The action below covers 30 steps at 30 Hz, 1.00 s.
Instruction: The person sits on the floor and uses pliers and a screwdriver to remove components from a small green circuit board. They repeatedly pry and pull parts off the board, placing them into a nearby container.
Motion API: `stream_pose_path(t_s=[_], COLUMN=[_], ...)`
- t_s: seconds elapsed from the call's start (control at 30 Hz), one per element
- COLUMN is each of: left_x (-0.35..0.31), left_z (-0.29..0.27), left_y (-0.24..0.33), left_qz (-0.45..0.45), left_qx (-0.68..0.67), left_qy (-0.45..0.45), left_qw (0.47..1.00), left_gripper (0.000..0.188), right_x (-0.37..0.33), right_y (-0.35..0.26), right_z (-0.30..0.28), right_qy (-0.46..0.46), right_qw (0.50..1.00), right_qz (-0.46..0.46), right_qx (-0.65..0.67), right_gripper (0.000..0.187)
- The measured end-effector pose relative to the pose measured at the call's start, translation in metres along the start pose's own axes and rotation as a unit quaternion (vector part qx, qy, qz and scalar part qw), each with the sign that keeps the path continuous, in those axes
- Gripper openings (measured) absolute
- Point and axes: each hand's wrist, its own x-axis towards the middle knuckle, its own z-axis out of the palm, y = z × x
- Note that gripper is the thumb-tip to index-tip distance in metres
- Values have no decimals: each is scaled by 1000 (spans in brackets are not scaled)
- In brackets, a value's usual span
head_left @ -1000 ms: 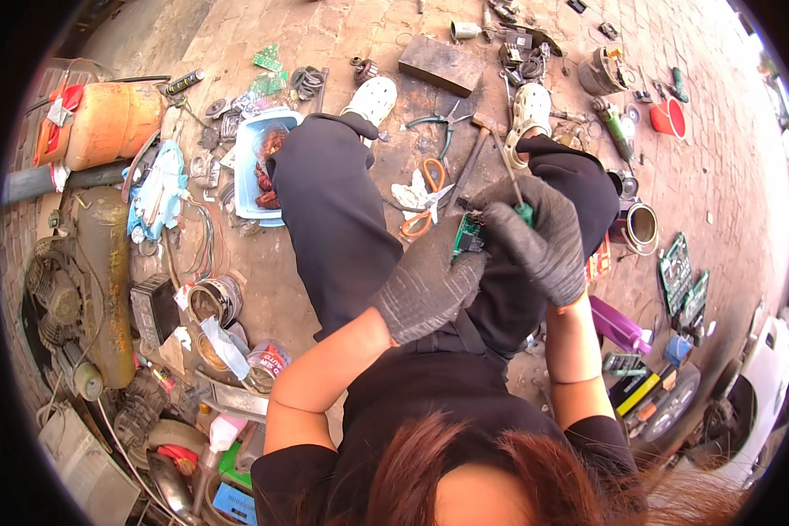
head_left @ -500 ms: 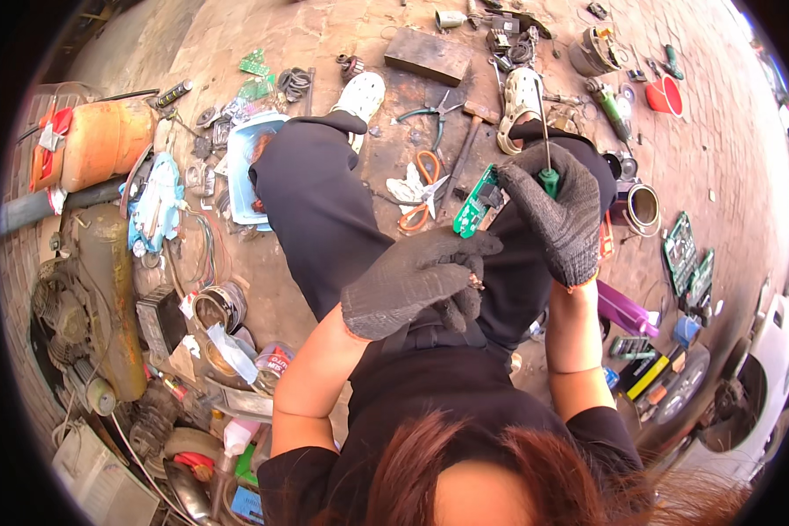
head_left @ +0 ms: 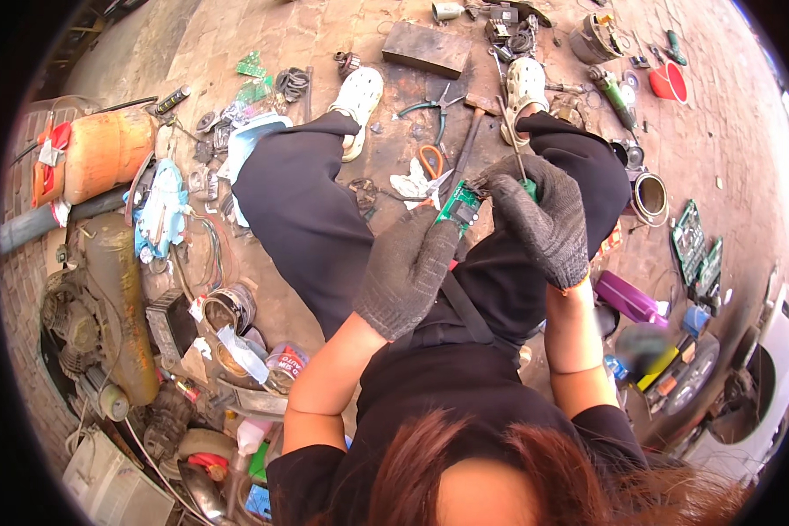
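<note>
My left hand (head_left: 403, 273), in a dark grey knit glove, closes its fingers on a small green circuit board (head_left: 459, 209) held above my lap. The board is tilted, with dark components on the face I see. My gloved right hand (head_left: 548, 223) is wrapped round the green handle of a screwdriver (head_left: 512, 140), whose thin shaft points up and away from me. The right thumb and fingertips sit close to the board's far end; whether they touch it I cannot tell. Beyond the board lie orange-handled scissors (head_left: 430, 161), partly hidden, beside a white rag (head_left: 409, 182).
On the brick floor between my feet are a hammer (head_left: 468, 140), pliers (head_left: 439, 112) and a metal block (head_left: 426, 49). A blue basin (head_left: 247, 140) and an orange gas cylinder (head_left: 110, 151) stand left. At right are an angle grinder (head_left: 612, 96), a tin can (head_left: 650, 198) and larger circuit boards (head_left: 691, 241).
My left hand has moved up and forward and now grips the circuit board, which was at my right hand's fingertips. The board has come slightly left. My right hand keeps the screwdriver, its shaft tilting more left.
</note>
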Motion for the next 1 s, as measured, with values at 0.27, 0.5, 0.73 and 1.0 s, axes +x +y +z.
stream_pose_path(t_s=[0.27, 0.5, 0.73, 1.0], left_x=[3, 0, 6, 54], left_z=[-8, -11, -13, -86], left_y=[1, 14, -7, -27], left_qz=[-16, -131, -130, -169], left_qx=[5, -142, -173, -239], left_qy=[-25, -29, -7, 233], left_qw=[1000, 981, 976, 927], left_gripper=[28, 30, 33, 39], right_x=[1, 7, 20, 89], right_y=[7, 15, 28, 153], right_z=[13, 14, 22, 45], right_qy=[24, -10, -48, 164], right_qw=[999, 999, 992, 970], right_qz=[-38, -17, 52, 152], right_qx=[-22, 46, 107, 93], right_gripper=[18, 16, 21, 32])
